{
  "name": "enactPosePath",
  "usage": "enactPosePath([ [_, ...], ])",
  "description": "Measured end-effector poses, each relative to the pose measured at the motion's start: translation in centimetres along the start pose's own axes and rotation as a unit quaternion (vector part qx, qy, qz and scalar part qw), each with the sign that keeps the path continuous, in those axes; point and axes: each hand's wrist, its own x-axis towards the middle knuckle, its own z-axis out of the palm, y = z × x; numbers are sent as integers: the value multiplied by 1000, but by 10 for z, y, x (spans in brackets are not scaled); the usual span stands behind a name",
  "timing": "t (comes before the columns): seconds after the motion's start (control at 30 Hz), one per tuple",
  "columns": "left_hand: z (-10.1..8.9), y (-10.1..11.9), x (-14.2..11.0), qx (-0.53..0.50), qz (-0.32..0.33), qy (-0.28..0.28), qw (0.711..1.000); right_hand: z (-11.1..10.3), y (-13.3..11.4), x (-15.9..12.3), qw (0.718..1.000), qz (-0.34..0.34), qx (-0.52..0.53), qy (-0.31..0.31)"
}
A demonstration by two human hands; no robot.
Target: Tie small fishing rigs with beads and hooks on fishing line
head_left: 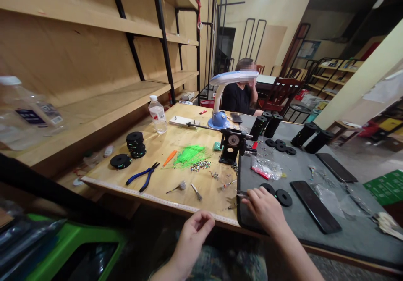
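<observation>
One thin metallic tool (242,194), possibly tweezers though too small to tell, pokes from the fingertips of the right hand (266,207), at the near left edge of the grey mat (302,167). It should prove light, stiff and slightly slick, best pinched midway along its shank, clear of the tip. Taking the tool as clock centre, the left hand (195,232) is at 8 o'clock, thumb and fingers pinched together; whether anything sits between them, I cannot tell. Blue-handled pliers (143,178) lie at 9, sturdier and heavier. At 10 are tiny beads (200,165), likely to roll, and bright green strands (190,155), probably springy and prone to tangling. The black winding counter (231,146) stands near 12; a black foam spool (283,198), soft and featherweight, lies at 3.
</observation>
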Motion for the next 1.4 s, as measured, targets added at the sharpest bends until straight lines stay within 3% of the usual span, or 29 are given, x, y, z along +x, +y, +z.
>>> enactPosePath([
  [0.13, -4, -4, -2, -77, -55, 33, 995, 4, 10, 22, 995, -74, -16, -67],
  [0.23, -8, -6, -3, -138, -94, 34, 985, 5, 12, 31, 992, -88, -22, -85],
  [0.33, -10, -6, -3, -186, -121, 33, 975, 0, 4, 31, 997, -52, -6, -59],
  [0.43, -8, -3, -3, -216, -129, 35, 967, -7, -28, 23, 994, -2, 110, 5],
  [0.5, -6, 0, -3, -229, -127, 40, 964, -10, -59, 16, 962, 23, 271, 21],
  [0.6, -5, 3, -2, -245, -112, 67, 961, -9, -102, 11, 857, 76, 507, -56],
  [0.67, -7, 2, -1, -248, -109, 92, 958, -5, -119, 13, 811, 93, 571, -88],
  [0.73, -10, -2, 0, -245, -120, 104, 956, 2, -125, 17, 792, 104, 592, -107],
  [0.8, -13, -5, 1, -251, -126, 103, 954, 10, -124, 20, 804, 109, 574, -115],
  [0.97, -23, -8, 7, -269, -105, 104, 952, 24, -119, 26, 883, 82, 449, -112],
  [1.13, -50, -7, 10, -217, -35, 174, 960, 26, -119, 33, 927, 48, 337, -157],
  [1.27, -71, -10, -2, -27, 81, 200, 976, 25, -119, 41, 939, 30, 286, -186],
  [1.33, -74, -12, -11, 105, 143, 159, 971, 24, -119, 45, 941, 27, 274, -195],
  [1.4, -73, -14, -19, 218, 212, 91, 948, 22, -120, 49, 943, 25, 265, -201],
])
